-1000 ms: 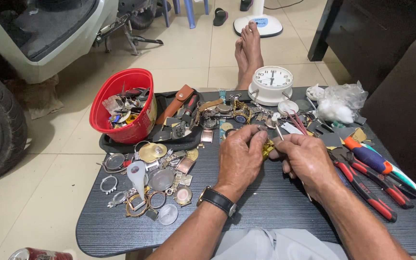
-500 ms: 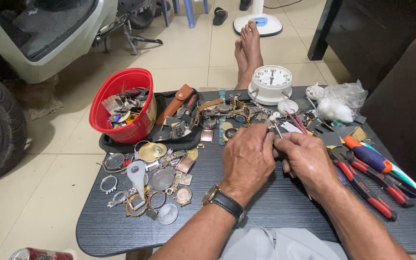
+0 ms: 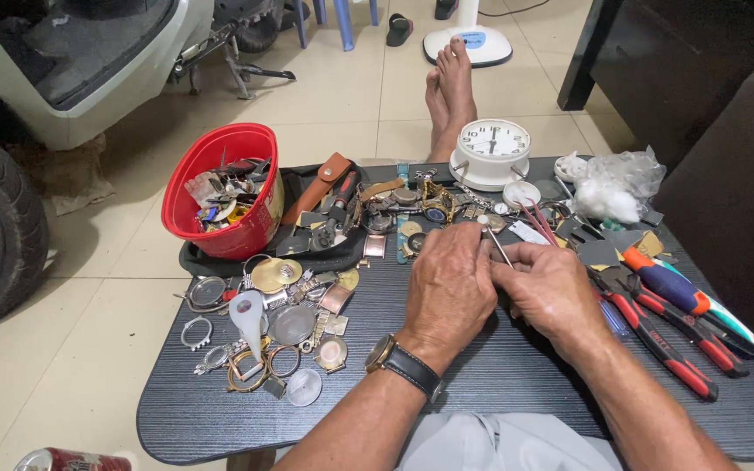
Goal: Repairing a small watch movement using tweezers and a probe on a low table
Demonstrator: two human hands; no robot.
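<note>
My left hand (image 3: 448, 283) and my right hand (image 3: 551, 288) meet over the middle of the dark table (image 3: 499, 375), fingertips together. Between them they pinch a thin metal tool (image 3: 496, 245) with a small round tip, its shaft slanting up and away from me. What lies under the fingers is hidden. A watch with a dark strap (image 3: 405, 364) is on my left wrist. Just beyond the hands lie watch parts and bracelets (image 3: 412, 205).
A red bucket (image 3: 224, 192) of parts stands at the back left, with loose watch cases and rings (image 3: 277, 327) in front. A white clock (image 3: 496, 150), plastic bag (image 3: 617, 185), pliers and screwdrivers (image 3: 674, 327) fill the right. Bare feet (image 3: 448, 96) rest beyond the table.
Both hands have shifted slightly toward me and drawn closer together. A small yellowish piece seen between them a second ago is no longer visible, and the thin tool now sticks up between the fingers.
</note>
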